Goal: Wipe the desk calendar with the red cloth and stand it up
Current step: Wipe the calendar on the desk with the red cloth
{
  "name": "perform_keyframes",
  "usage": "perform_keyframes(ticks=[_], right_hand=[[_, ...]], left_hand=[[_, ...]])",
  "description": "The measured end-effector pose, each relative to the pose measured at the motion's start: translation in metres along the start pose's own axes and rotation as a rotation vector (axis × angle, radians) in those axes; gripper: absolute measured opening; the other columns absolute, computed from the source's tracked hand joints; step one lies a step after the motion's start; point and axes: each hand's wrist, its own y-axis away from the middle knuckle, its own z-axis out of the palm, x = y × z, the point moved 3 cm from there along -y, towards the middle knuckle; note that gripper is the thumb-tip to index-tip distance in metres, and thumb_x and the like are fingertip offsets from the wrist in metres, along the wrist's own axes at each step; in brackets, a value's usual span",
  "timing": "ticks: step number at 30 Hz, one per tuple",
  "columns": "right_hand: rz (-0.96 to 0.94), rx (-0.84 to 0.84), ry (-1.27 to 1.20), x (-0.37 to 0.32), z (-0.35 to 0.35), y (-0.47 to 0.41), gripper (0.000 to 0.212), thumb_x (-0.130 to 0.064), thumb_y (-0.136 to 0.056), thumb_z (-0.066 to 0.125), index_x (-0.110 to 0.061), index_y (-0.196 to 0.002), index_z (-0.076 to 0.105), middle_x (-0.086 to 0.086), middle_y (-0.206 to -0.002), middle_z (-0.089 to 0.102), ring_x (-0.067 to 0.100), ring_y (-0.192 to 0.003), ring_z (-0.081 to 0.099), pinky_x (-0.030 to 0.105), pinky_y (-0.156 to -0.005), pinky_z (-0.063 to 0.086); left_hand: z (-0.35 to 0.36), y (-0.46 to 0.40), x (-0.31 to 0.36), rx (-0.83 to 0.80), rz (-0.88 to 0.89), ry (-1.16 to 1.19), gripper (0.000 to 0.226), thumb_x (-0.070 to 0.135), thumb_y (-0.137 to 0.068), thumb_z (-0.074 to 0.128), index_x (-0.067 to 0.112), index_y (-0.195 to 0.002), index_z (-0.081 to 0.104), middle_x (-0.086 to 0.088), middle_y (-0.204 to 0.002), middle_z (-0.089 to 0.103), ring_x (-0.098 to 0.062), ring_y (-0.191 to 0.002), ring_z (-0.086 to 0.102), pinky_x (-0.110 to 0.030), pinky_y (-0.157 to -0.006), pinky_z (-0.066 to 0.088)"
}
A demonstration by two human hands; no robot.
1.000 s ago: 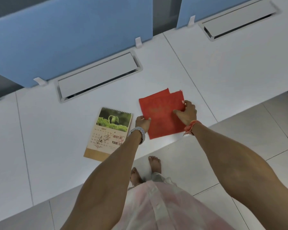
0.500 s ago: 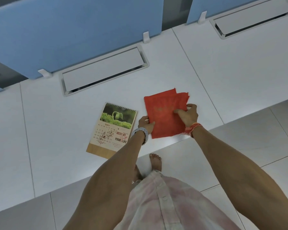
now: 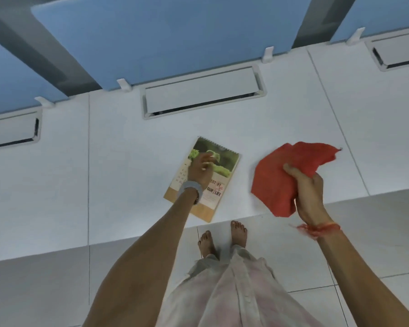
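- The desk calendar (image 3: 219, 182) is a flat, stiff rectangle lying face up on the smooth white desk (image 3: 118, 175), just below the middle of the frame. Its printed page shows a green plant photo above a date grid and dark lettering, a strip of brown board shows along its lower edge, and small wire loops run along its upper edge.
- The red cloth (image 3: 276, 178) is soft and matte, bunched into an irregular, roughly hexagonal shape with a ragged corner pointing to the upper right. It sits right of centre, well apart from the calendar, and its lower part overhangs the desk's front edge.
- The right hand (image 3: 308, 197) is clenched on the cloth's right side, thumb pressed into the fabric, with most of the cloth spreading up and left of the grasp.
- The left hand (image 3: 201, 167) lies over the calendar's left half, fingers loosely spread near the photo; whether it presses or only hovers I cannot tell. A pale bracelet sits at that wrist.
- The calendar's long axis runs from lower left to upper right, slightly tilted from vertical, with the wire-bound edge pointing toward the blue partition (image 3: 165, 36) at the top.
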Motion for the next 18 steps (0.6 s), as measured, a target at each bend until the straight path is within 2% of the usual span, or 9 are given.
perform_keyframes(ticks=[1, 3, 4, 7, 10, 13, 15, 16, 18], right_hand=[[-0.07, 0.032, 0.114, 0.002, 0.009, 0.013, 0.004, -0.031, -0.085, 0.08, -0.028, -0.088, 0.08, -0.016, -0.086, 0.083, -0.001, -0.082, 0.078, 0.024, -0.073, 0.058], [-0.234, 0.082, 0.316, 0.012, 0.032, 0.036, 0.024, -0.048, -0.087, 0.074, -0.026, -0.076, 0.072, -0.023, -0.069, 0.075, -0.008, -0.063, 0.07, 0.015, -0.062, 0.053], [-0.324, 0.09, 0.398, 0.02, 0.044, 0.044, 0.032, -0.052, -0.088, 0.071, -0.024, -0.073, 0.066, -0.02, -0.063, 0.072, -0.007, -0.054, 0.065, 0.01, -0.054, 0.048], [-0.504, -0.03, 0.619, 0.06, 0.088, 0.062, 0.029, -0.045, -0.095, 0.066, -0.025, -0.076, 0.055, -0.008, -0.056, 0.063, 0.002, -0.044, 0.057, 0.006, -0.046, 0.039], [-0.519, -0.151, 0.816, 0.104, 0.134, 0.062, 0.021, -0.037, -0.099, 0.064, -0.019, -0.088, 0.062, -0.003, -0.078, 0.068, 0.009, -0.064, 0.067, 0.011, -0.054, 0.05], [-0.723, -0.195, 1.081, 0.136, 0.175, 0.062, 0.04, -0.045, -0.1, 0.052, -0.013, -0.086, 0.07, 0.0, -0.08, 0.068, 0.022, -0.086, 0.064, 0.037, -0.076, 0.058], [-0.861, -0.224, 1.276, 0.155, 0.199, 0.057, 0.053, -0.052, -0.106, 0.039, -0.016, -0.114, 0.076, 0.004, -0.107, 0.068, 0.027, -0.116, 0.059, 0.051, -0.104, 0.049], [-0.874, -0.272, 1.384, 0.163, 0.209, 0.053, 0.058, -0.057, -0.106, 0.033, -0.023, -0.134, 0.07, 0.007, -0.13, 0.065, 0.032, -0.135, 0.052, 0.057, -0.117, 0.037], [-0.844, -0.365, 1.551, 0.174, 0.22, 0.043, 0.061, -0.061, -0.106, 0.029, -0.032, -0.156, 0.049, 0.011, -0.164, 0.044, 0.042, -0.157, 0.03, 0.065, -0.126, 0.017]], left_hand=[[-0.023, 0.002, -0.01, 0.076, 0.026, -0.061, 0.038, -0.002, -0.093, 0.042, 0.016, -0.118, 0.064, -0.001, -0.113, 0.068, -0.023, -0.106, 0.065, -0.028, -0.08, 0.055], [-0.063, 0.006, -0.037, 0.17, 0.046, -0.213, 0.042, 0.002, -0.096, 0.038, 0.016, -0.132, 0.056, -0.005, -0.132, 0.06, -0.027, -0.124, 0.058, -0.033, -0.094, 0.053], [-0.078, 0.01, -0.051, 0.186, 0.052, -0.299, 0.044, 0.006, -0.098, 0.038, 0.017, -0.139, 0.05, -0.006, -0.142, 0.056, -0.028, -0.132, 0.053, -0.036, -0.103, 0.049], [-0.104, 0.019, -0.089, 0.126, 0.107, -0.496, 0.05, 0.02, -0.103, 0.035, 0.016, -0.153, 0.034, -0.009, -0.16, 0.038, -0.031, -0.149, 0.034, -0.052, -0.121, 0.032], [-0.106, 0.018, -0.116, 0.03, 0.232, -0.725, 0.055, 0.025, -0.106, 0.028, 0.013, -0.159, 0.021, -0.008, -0.168, 0.017, -0.029, -0.157, 0.012, -0.046, -0.128, 0.014], [-0.104, 0.012, -0.127, 0.024, 0.333, -0.887, 0.057, 0.028, -0.103, 0.021, 0.015, -0.159, 0.02, -0.009, -0.168, 0.016, -0.03, -0.157, 0.011, -0.045, -0.128, 0.012], [-0.102, 0.007, -0.132, 0.017, 0.389, -0.974, 0.06, 0.033, -0.101, 0.021, 0.013, -0.158, 0.025, -0.011, -0.166, 0.023, -0.034, -0.155, 0.017, -0.048, -0.126, 0.019], [-0.102, 0.004, -0.137, 0.012, 0.404, -1.0, 0.061, 0.036, -0.1, 0.024, 0.012, -0.157, 0.028, -0.011, -0.166, 0.025, -0.035, -0.154, 0.019, -0.05, -0.126, 0.021], [-0.102, 0.001, -0.142, 0.003, 0.403, -1.025, 0.062, 0.039, -0.1, 0.027, 0.013, -0.157, 0.029, -0.007, -0.166, 0.023, -0.035, -0.155, 0.017, -0.05, -0.126, 0.021]])
